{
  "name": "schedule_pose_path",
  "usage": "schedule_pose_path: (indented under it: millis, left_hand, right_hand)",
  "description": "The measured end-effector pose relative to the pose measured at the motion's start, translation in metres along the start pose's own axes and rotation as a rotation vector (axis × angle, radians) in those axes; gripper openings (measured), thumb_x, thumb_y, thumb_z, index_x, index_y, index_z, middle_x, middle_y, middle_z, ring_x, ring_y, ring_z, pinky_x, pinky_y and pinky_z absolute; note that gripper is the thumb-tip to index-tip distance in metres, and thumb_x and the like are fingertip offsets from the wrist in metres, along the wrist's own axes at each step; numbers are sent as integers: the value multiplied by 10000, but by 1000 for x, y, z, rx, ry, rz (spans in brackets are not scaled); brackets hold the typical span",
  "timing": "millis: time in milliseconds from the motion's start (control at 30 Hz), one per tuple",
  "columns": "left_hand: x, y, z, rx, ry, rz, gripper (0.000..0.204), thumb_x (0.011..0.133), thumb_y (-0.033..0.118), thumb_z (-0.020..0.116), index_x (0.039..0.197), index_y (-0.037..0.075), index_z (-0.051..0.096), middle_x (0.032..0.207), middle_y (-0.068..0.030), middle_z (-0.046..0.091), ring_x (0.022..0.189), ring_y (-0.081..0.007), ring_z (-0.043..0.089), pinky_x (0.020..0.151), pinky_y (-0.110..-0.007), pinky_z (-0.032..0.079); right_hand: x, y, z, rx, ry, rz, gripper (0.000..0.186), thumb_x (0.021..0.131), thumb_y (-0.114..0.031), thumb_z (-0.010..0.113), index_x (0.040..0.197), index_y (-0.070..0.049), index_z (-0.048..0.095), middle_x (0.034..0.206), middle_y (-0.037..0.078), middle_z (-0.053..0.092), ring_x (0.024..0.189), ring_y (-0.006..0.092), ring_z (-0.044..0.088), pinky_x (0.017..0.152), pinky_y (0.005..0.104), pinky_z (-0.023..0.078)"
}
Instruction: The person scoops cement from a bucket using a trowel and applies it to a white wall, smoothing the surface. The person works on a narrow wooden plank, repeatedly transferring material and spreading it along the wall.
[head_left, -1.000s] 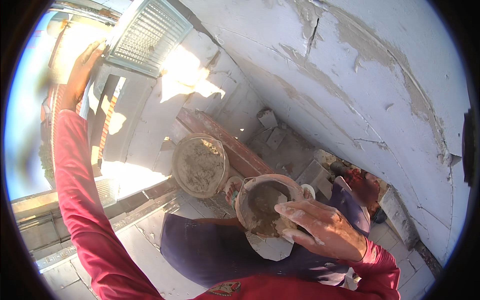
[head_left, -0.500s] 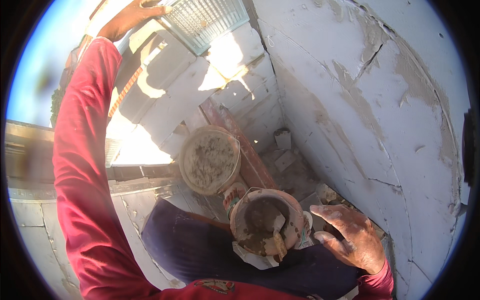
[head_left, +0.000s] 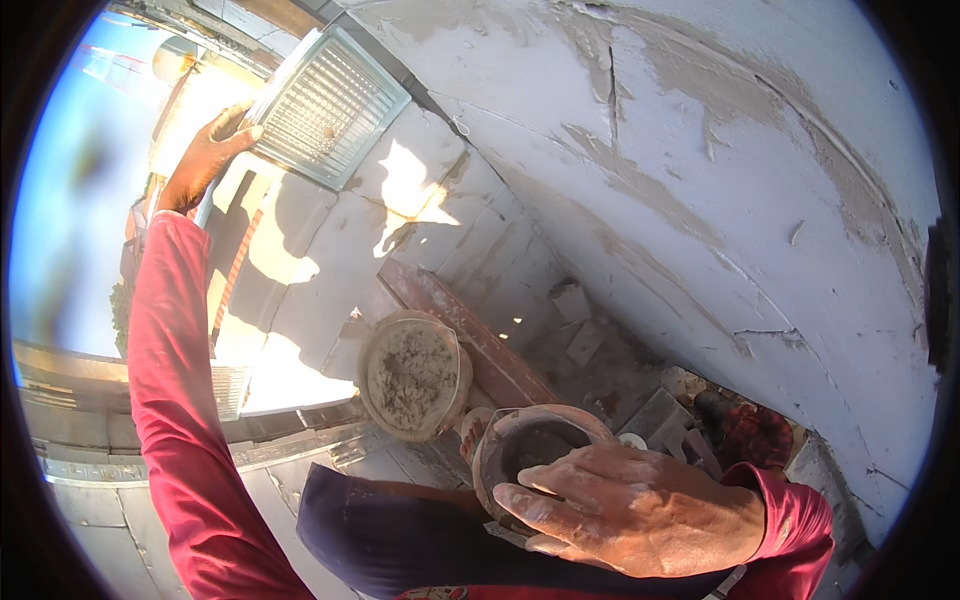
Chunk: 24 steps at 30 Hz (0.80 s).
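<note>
- Overhead, to the right of both hands: a curved plastered wall (head_left: 720, 200), white, with cracks and patches where the coating has flaked to a grey-brown layer.
- Between the two hands: a surface of pale blocks (head_left: 330, 260) with visible joints, partly sunlit, partly shaded.
- Left arm: a red sleeve (head_left: 165, 400) runs from the lower edge up to the left hand.
- Above the left hand, touching its fingertips: a square ribbed glass block (head_left: 325, 105), pale and translucent, tilted. The left hand (head_left: 205, 155) is raised, fingers spread against the block's left edge; whether it grips the block or merely presses on it cannot be told.
- Below the right hand: a dark blue cloth-covered knee (head_left: 400, 530).
- Right hand (head_left: 625, 505): dusted with pale mortar, fingers curled over the near rim of a small round bowl; it grasps the bowl from the right.
- Under the right hand's fingers: the small bowl (head_left: 525, 450), reddish rim, dark wet mortar inside.
- Left of and above the right hand, well apart from the left hand: a larger round pan (head_left: 412, 375) filled with grey crumbly mortar.
- Above the right hand, beside the pan: a reddish plank (head_left: 470, 335) lying aslant.
- Further right of the plank: block offcuts and rubble (head_left: 585, 335).
</note>
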<state>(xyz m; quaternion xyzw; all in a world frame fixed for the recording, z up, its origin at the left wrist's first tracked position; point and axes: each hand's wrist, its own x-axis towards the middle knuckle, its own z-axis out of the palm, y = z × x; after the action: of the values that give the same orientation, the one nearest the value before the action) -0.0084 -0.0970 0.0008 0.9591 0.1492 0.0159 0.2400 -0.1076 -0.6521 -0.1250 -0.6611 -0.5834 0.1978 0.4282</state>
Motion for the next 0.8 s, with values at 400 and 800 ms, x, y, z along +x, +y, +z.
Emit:
schedule_pose_path:
  millis: [400, 800]
  left_hand:
    - [-43, -7, 16, 303, 346, 102, 592, 978, 351, 720, 1466, 58, 559, 1428, -138, 608, 1348, -242, 537, 1152, -364, 383]
    - [-13, -11, -20, 142, 150, 50, 414, 1030, 346, 604, 1312, 50, 666, 1260, -54, 682, 1266, -175, 554, 1130, -345, 373]
  right_hand:
    - [-67, -17, 8, 168, 18, 112, 547, 862, -309, 813, 1343, -128, 628, 1156, 54, 689, 1056, 260, 709, 986, 399, 564]
    - [-71, -8, 11, 219, 63, 125, 533, 868, -204, 778, 1358, -77, 611, 1171, 96, 682, 1043, 292, 691, 963, 415, 546]
